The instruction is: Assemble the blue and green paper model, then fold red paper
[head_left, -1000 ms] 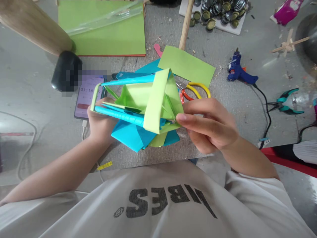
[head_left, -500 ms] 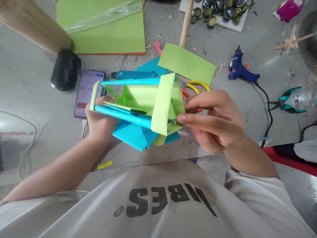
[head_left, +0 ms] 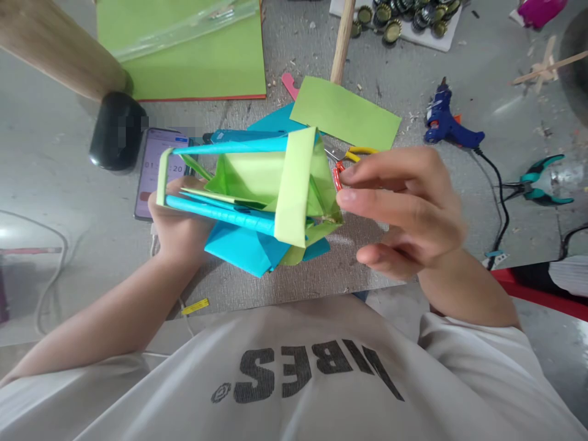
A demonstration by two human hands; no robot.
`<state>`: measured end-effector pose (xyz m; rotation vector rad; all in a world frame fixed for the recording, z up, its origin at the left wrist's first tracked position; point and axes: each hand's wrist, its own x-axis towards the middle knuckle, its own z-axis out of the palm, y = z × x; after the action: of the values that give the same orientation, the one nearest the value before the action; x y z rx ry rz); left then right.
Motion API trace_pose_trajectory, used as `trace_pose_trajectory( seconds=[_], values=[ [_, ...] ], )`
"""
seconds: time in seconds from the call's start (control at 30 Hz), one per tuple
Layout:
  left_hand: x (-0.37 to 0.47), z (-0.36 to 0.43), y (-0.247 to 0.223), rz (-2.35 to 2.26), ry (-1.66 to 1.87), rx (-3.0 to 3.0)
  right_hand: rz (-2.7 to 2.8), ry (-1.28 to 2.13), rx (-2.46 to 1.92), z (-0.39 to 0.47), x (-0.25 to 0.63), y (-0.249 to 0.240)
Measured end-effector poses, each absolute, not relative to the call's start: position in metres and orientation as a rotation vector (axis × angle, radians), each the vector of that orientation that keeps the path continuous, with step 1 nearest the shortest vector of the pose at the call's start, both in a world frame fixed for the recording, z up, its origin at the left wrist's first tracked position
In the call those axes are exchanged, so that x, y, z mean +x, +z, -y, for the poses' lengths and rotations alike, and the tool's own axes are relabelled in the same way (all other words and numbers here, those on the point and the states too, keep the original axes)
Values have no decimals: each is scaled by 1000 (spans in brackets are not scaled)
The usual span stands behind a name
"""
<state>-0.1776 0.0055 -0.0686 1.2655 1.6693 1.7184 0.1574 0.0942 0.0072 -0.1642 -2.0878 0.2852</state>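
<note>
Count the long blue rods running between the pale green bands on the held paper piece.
2: an upper blue rod along the far side of the paper piece, and a lower blue rod along the side nearer the shirt. Others may be hidden underneath.

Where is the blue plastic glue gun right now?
In the head view, the blue plastic glue gun lies at right on the grey table, between the light-green paper rectangle and the teal-handled pliers.
</note>
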Motion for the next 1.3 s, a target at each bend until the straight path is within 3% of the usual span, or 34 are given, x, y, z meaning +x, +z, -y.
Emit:
trace_pose_trajectory(
  seconds=[0.53,1.1,1.3],
  values=[
    [-170,-5,-59,-1722,1668,1322,2063,171,-174,-95,155,21],
    [-162,-2,-59,-1684,1692,1335,2078,326,-184,-86,152,31],
    [-166,-1,-63,-1780,1661,1328,2046,528,-215,-76,153,29]
  ],
)
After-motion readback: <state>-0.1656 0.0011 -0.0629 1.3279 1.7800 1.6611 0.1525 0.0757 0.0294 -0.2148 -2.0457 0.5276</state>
